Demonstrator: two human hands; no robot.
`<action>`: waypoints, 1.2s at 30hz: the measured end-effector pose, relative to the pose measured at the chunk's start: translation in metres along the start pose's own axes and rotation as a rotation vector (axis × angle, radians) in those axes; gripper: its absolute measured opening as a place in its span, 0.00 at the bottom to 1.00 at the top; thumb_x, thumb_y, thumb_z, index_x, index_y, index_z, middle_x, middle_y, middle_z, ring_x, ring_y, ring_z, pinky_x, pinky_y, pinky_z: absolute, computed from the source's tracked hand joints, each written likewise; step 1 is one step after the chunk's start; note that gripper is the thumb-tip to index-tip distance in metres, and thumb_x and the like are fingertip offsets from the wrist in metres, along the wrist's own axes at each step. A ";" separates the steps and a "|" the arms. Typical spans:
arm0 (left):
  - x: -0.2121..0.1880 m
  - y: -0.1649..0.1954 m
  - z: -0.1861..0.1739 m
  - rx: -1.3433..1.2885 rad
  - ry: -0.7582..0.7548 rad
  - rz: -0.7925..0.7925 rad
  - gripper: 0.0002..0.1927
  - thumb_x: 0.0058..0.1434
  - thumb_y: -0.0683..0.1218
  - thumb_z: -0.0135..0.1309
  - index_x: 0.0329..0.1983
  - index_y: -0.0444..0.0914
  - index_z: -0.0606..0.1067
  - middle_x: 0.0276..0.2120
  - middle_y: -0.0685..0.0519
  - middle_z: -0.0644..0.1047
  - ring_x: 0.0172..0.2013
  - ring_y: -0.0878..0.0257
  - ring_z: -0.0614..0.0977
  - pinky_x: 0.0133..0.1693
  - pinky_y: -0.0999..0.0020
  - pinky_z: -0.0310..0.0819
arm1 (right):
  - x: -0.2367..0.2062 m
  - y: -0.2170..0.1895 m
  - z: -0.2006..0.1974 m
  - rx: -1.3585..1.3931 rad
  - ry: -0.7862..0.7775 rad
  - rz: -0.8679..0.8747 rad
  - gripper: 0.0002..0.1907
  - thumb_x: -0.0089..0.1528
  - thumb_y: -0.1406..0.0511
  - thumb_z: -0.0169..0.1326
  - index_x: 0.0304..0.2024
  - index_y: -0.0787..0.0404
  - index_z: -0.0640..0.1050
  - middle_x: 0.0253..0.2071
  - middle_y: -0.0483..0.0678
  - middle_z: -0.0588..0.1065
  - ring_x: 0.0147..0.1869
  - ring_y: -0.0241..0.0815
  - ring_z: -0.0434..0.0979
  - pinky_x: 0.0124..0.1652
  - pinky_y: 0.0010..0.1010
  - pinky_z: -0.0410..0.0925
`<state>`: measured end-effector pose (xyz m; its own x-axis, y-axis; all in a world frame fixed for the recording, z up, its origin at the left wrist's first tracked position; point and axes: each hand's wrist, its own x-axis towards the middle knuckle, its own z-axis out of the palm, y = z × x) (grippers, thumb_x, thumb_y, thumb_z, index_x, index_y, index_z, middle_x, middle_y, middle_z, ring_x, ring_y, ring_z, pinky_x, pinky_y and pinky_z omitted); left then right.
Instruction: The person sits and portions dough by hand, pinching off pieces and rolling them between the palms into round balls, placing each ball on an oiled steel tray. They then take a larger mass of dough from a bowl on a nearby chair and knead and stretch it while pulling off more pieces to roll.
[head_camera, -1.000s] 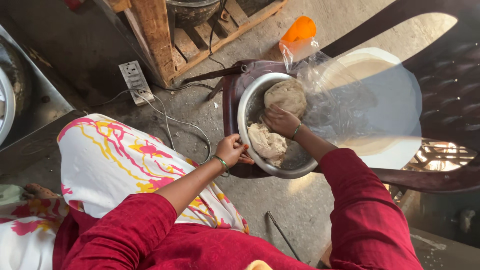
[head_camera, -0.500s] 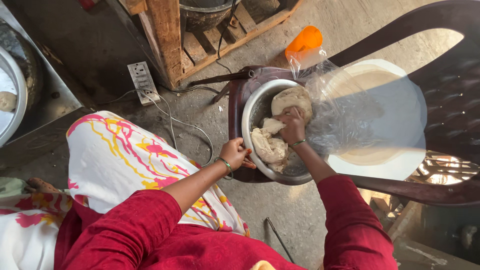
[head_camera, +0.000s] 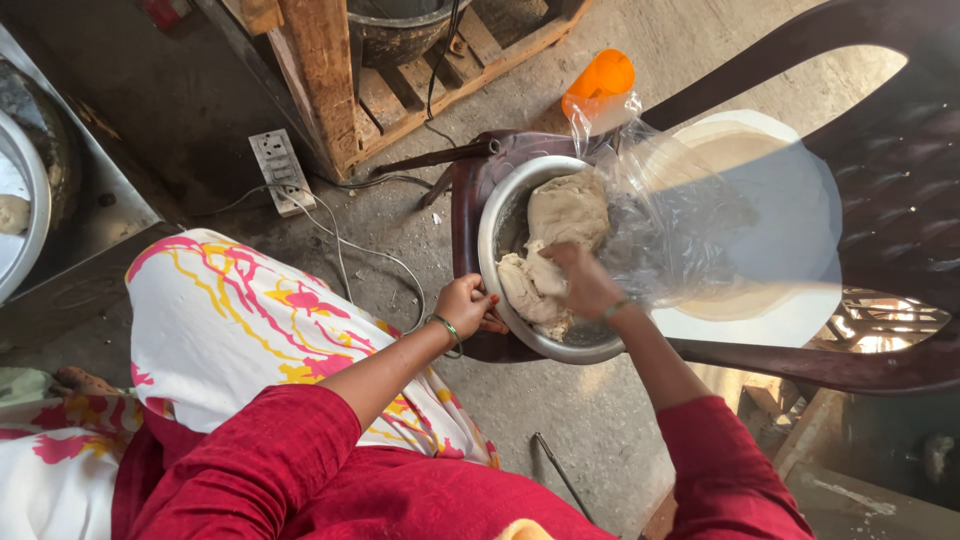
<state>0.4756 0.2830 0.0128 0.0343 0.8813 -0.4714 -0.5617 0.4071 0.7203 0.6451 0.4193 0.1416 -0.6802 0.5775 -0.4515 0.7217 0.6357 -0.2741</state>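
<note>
The right hand (head_camera: 585, 283) is digging closed fingers into soft, sticky-looking dough (head_camera: 552, 245) inside the steel bowl (head_camera: 497, 225) on the chair; the left hand (head_camera: 466, 305) is gripping the rim, steadying it.

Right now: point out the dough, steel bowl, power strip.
dough (head_camera: 568, 212), head view, upper lump's top.
steel bowl (head_camera: 492, 225), head view, left rim.
power strip (head_camera: 279, 172), head view, middle of its face.

Daylight falls hard from about two o'clock, washing out the plastic sheet (head_camera: 740, 215) with white glare. The floor (head_camera: 590, 420) under the chair (head_camera: 880, 150) lies in shadow. Focus is sharp; straight lines bend slightly near the edges.
</note>
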 end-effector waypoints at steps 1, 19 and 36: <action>0.000 0.000 0.000 0.003 0.000 0.003 0.04 0.67 0.35 0.49 0.37 0.29 0.67 0.29 0.37 0.82 0.29 0.46 0.87 0.29 0.61 0.87 | -0.011 -0.003 0.001 0.011 -0.026 -0.097 0.58 0.45 0.60 0.74 0.72 0.65 0.59 0.71 0.63 0.55 0.76 0.67 0.49 0.66 0.58 0.58; 0.007 -0.008 -0.003 -0.031 0.023 0.012 0.07 0.67 0.36 0.51 0.35 0.29 0.66 0.28 0.36 0.80 0.28 0.46 0.87 0.27 0.59 0.87 | 0.028 0.010 0.009 0.215 0.370 0.004 0.26 0.67 0.47 0.46 0.53 0.59 0.79 0.57 0.55 0.74 0.63 0.52 0.72 0.66 0.46 0.59; 0.013 -0.011 0.001 -0.096 -0.026 -0.041 0.04 0.65 0.35 0.53 0.40 0.30 0.70 0.28 0.41 0.80 0.26 0.49 0.86 0.28 0.61 0.86 | -0.013 -0.010 0.028 -0.124 0.364 -0.377 0.20 0.59 0.56 0.53 0.45 0.66 0.77 0.38 0.57 0.76 0.46 0.57 0.76 0.50 0.52 0.66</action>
<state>0.4832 0.2902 -0.0008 0.0793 0.8709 -0.4850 -0.6359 0.4189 0.6483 0.6508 0.3911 0.1261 -0.9056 0.4240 -0.0119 0.4135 0.8762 -0.2476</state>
